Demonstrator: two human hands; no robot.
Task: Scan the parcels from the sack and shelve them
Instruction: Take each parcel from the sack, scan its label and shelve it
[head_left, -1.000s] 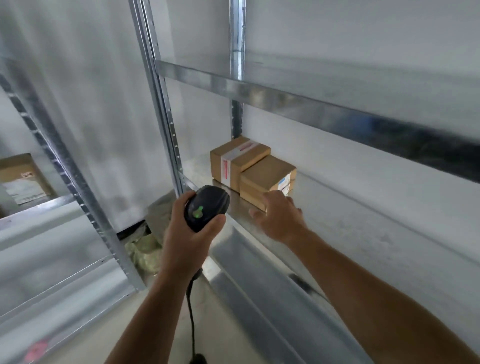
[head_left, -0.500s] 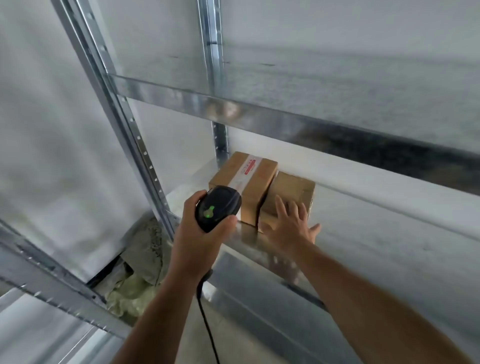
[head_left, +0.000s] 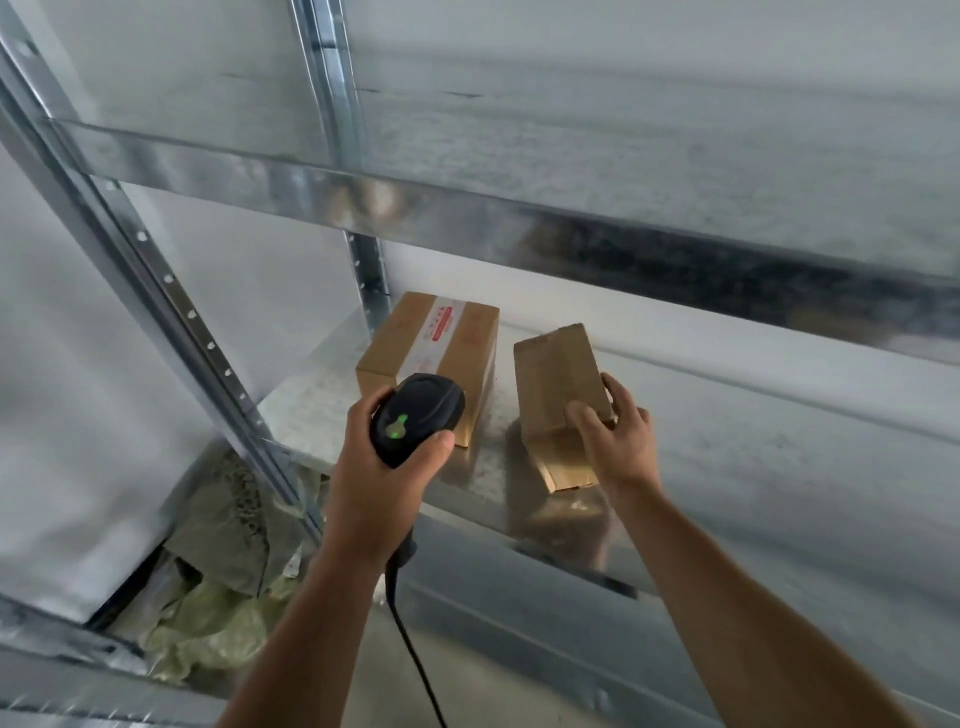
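Since earlier frame, small plain brown cardboard parcel (head_left: 558, 379) drawn apart from taped brown cardboard box (head_left: 431, 353), now tilted at galvanised metal shelf (head_left: 311, 410). Right hand (head_left: 615, 447) fingers (head_left: 618, 392) wrapped round near end; long axis points away from the hand. Left hand (head_left: 379, 483) grips black corded scanner (head_left: 415, 415) just left of parcel.

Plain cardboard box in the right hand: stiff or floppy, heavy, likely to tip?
Probably stiff: the plain box shows flat faces and sharp edges under the right hand. Likely light for its size, since one hand holds it tilted. Tilted as it is, it may tip if released.
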